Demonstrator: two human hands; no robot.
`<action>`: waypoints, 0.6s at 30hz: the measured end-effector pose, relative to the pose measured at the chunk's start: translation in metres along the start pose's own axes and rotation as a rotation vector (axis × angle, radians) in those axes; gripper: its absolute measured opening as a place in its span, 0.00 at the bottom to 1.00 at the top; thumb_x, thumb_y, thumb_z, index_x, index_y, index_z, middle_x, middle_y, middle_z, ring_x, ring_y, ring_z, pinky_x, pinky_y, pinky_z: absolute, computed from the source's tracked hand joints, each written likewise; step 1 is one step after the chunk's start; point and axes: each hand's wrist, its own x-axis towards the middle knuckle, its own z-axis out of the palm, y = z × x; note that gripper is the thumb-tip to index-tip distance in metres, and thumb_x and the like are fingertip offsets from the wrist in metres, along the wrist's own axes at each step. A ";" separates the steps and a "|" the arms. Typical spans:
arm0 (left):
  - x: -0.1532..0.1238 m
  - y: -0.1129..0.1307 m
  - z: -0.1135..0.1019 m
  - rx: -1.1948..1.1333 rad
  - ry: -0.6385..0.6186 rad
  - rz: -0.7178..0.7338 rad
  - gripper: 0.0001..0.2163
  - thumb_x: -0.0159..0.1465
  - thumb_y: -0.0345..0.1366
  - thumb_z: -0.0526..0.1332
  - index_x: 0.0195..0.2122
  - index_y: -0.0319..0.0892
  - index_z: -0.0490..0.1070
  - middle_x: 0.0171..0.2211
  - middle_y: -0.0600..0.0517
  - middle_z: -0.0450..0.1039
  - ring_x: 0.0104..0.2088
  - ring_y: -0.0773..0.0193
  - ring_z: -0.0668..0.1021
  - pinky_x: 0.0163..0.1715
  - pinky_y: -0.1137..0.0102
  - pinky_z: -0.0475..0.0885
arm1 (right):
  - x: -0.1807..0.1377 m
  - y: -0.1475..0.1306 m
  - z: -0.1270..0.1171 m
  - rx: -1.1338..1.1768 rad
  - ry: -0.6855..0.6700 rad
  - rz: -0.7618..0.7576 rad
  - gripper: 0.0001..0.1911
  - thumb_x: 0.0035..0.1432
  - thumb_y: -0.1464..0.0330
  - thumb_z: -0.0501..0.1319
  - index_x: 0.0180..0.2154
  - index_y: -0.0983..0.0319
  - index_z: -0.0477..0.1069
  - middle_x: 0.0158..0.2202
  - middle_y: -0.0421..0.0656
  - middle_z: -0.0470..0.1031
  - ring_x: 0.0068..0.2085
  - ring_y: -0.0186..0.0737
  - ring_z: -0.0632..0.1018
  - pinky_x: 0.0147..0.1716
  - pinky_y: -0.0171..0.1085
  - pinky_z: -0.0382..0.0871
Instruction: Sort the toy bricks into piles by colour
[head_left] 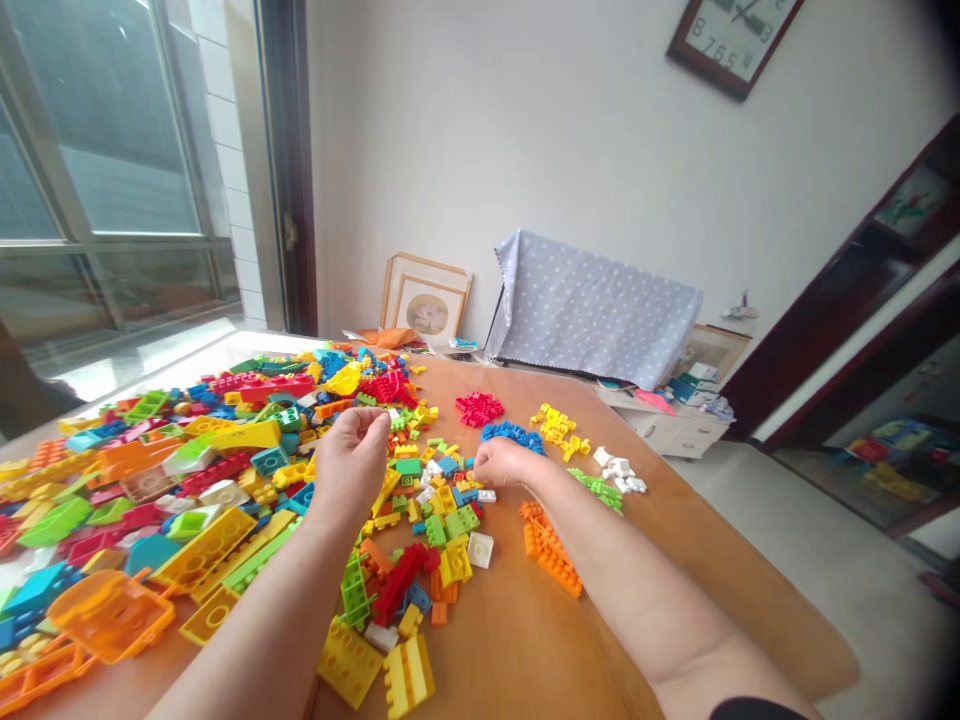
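Observation:
My left hand is closed, fingers curled together over the right side of a big heap of toy building bricks. My right hand is closed too, its fingertips near small mixed bricks in the middle of the table. What either hand holds, if anything, is hidden. Just beyond the right hand lies a pile of blue bricks, partly covered by it. Around it are single-colour piles: red bricks, yellow bricks, white bricks, green bricks and orange bricks.
The wooden table has a rounded right edge. Large yellow bricks lie near its front, and an orange plastic frame piece at the left front. Behind stand a cloth-covered object, a picture frame and a white cabinet.

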 end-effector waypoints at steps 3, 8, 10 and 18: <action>-0.001 0.000 0.001 0.003 -0.014 -0.005 0.18 0.59 0.50 0.64 0.39 0.40 0.77 0.31 0.50 0.78 0.29 0.62 0.74 0.29 0.70 0.68 | 0.005 -0.003 0.003 -0.004 -0.013 0.004 0.11 0.52 0.65 0.68 0.21 0.62 0.75 0.18 0.37 0.70 0.25 0.33 0.69 0.24 0.32 0.57; -0.001 -0.003 0.003 0.030 -0.035 0.000 0.18 0.59 0.50 0.64 0.40 0.41 0.77 0.33 0.50 0.79 0.32 0.61 0.76 0.31 0.70 0.69 | 0.012 -0.005 0.007 0.029 -0.007 -0.014 0.08 0.47 0.69 0.70 0.20 0.62 0.74 0.17 0.36 0.69 0.24 0.32 0.69 0.23 0.31 0.55; -0.001 -0.004 0.003 0.044 -0.037 0.003 0.17 0.60 0.50 0.63 0.40 0.41 0.78 0.35 0.49 0.80 0.34 0.60 0.77 0.33 0.70 0.70 | 0.013 -0.004 0.008 0.065 0.007 -0.021 0.06 0.46 0.70 0.69 0.21 0.62 0.75 0.17 0.35 0.69 0.24 0.32 0.69 0.23 0.31 0.55; -0.001 -0.004 0.000 0.158 -0.020 0.007 0.18 0.61 0.52 0.62 0.41 0.44 0.78 0.36 0.51 0.81 0.32 0.60 0.78 0.31 0.70 0.70 | 0.006 0.057 -0.023 0.301 0.275 0.108 0.09 0.57 0.63 0.68 0.33 0.63 0.79 0.24 0.37 0.74 0.26 0.31 0.72 0.25 0.30 0.62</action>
